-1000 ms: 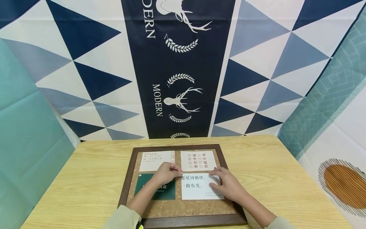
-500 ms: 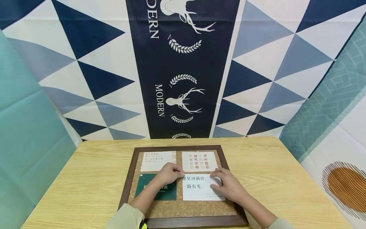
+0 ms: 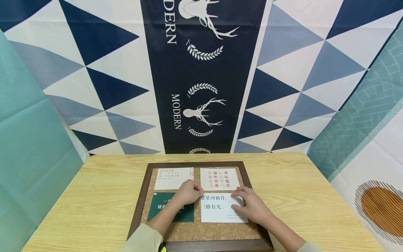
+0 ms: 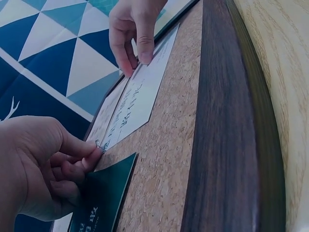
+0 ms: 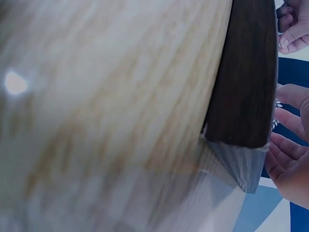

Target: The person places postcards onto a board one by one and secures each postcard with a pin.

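A white card with dark lettering point(image 3: 217, 212) lies on a cork board point(image 3: 211, 232) in a dark wooden frame. At its upper left corner my left hand point(image 3: 189, 192) pinches a small clear pushpin point(image 4: 98, 144) between thumb and forefinger; the fingers mostly cover it. My right hand point(image 3: 252, 207) rests over the same card's right side, thumb and fingertips apart and touching its surface. In the left wrist view, the right thumb point(image 4: 145, 46) lies on the card. A dark green card point(image 3: 155, 203) sits under my left forearm, partly hidden.
Two more white cards are on the board's upper half, one at left point(image 3: 171, 180) and one with red lettering point(image 3: 206, 183) at right. The framed board lies on a light wooden table point(image 3: 302, 196). A patterned cloth point(image 3: 201, 70) hangs behind the table.
My left hand has turned slightly at the card's corner, uncovering more of the green card. My right hand keeps its place on the white card. The head view has shifted a little.
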Motion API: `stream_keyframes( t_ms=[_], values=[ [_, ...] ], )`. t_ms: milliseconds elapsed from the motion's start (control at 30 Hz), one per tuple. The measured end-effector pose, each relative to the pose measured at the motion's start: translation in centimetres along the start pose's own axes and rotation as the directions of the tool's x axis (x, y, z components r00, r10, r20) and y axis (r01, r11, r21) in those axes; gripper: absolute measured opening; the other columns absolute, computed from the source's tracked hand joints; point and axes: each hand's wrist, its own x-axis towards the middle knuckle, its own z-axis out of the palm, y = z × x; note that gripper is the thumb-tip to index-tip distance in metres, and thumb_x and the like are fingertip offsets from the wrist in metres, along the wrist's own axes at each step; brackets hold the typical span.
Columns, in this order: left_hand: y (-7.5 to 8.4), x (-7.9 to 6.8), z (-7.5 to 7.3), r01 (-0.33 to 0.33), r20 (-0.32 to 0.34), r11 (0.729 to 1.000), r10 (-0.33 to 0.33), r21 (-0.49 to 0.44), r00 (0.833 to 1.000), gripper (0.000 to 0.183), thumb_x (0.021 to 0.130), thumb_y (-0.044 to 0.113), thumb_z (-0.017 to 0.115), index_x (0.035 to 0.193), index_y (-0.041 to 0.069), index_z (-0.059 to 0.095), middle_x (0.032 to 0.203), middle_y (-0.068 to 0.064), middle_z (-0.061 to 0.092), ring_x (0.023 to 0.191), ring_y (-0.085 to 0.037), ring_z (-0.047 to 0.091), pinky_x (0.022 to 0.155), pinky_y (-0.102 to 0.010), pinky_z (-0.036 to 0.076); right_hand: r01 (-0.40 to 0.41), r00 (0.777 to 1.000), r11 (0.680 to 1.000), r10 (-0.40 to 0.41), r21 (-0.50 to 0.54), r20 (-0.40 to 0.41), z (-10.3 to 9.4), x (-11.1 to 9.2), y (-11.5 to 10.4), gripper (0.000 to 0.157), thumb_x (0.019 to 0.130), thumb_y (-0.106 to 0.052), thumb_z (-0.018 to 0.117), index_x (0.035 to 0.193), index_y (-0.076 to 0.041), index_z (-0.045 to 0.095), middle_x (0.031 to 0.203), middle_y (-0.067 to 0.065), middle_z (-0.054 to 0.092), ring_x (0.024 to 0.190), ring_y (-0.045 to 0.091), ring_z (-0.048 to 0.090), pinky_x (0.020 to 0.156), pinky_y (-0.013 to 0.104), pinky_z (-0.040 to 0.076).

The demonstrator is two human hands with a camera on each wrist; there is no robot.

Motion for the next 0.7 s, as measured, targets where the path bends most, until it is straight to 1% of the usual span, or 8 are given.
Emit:
stream_keyframes(
  t_ms=[133,300,433,600,700],
  values=[
    [0.15,0.02,-0.07,-0.009,-0.004,1.000,0.009,0.022,1.000,0.012,0.085,0.008,0.062,0.077,0.006,0.070,0.074,-0.004,0.063,0.062,-0.014,0.049,0.057,-0.027,0.039,0.002,1.000,1.000,-0.002,-0.001,-0.002,0.04,-0.03,0.04,0.027,0.073,-0.020,0.079,0.097,-0.015,0.069,0.116,0.008,0.059,0.114,0.028,0.054,0.094,0.044,0.046],
    [0.21,0.03,-0.14,0.002,0.005,1.000,-0.002,0.018,1.000,0.012,0.085,0.008,0.061,0.078,0.005,0.070,0.076,-0.005,0.063,0.062,-0.015,0.049,0.055,-0.027,0.039,0.012,1.000,1.000,-0.012,-0.008,-0.011,0.13,-0.01,0.16,0.027,0.073,-0.020,0.079,0.097,-0.015,0.069,0.116,0.007,0.060,0.113,0.027,0.054,0.093,0.044,0.046],
    [0.17,0.05,-0.18,-0.003,0.006,1.000,0.003,0.017,1.000,0.012,0.085,0.008,0.061,0.078,0.004,0.069,0.078,-0.006,0.064,0.063,-0.015,0.049,0.055,-0.028,0.039,0.011,1.000,1.000,-0.011,-0.009,-0.012,0.22,0.03,0.23,0.026,0.073,-0.020,0.079,0.097,-0.015,0.069,0.117,0.008,0.059,0.114,0.028,0.054,0.094,0.044,0.046],
    [0.14,0.02,-0.24,-0.012,-0.003,1.000,0.012,0.022,1.000,0.012,0.085,0.008,0.061,0.077,0.004,0.070,0.078,-0.007,0.064,0.063,-0.015,0.049,0.057,-0.028,0.040,0.014,1.000,1.000,-0.014,-0.007,-0.009,0.29,0.04,0.29,0.027,0.073,-0.020,0.079,0.098,-0.014,0.069,0.116,0.008,0.060,0.114,0.028,0.054,0.094,0.044,0.046],
    [0.30,-0.05,-0.25,-0.009,-0.013,0.999,0.009,0.035,1.000,0.013,0.085,0.007,0.060,0.077,0.004,0.071,0.078,-0.006,0.065,0.060,-0.015,0.048,0.053,-0.027,0.038,0.019,1.000,1.000,-0.019,-0.007,-0.012,0.30,0.08,0.35,0.027,0.073,-0.020,0.079,0.098,-0.014,0.069,0.116,0.008,0.060,0.113,0.028,0.054,0.094,0.044,0.046]
  ],
)
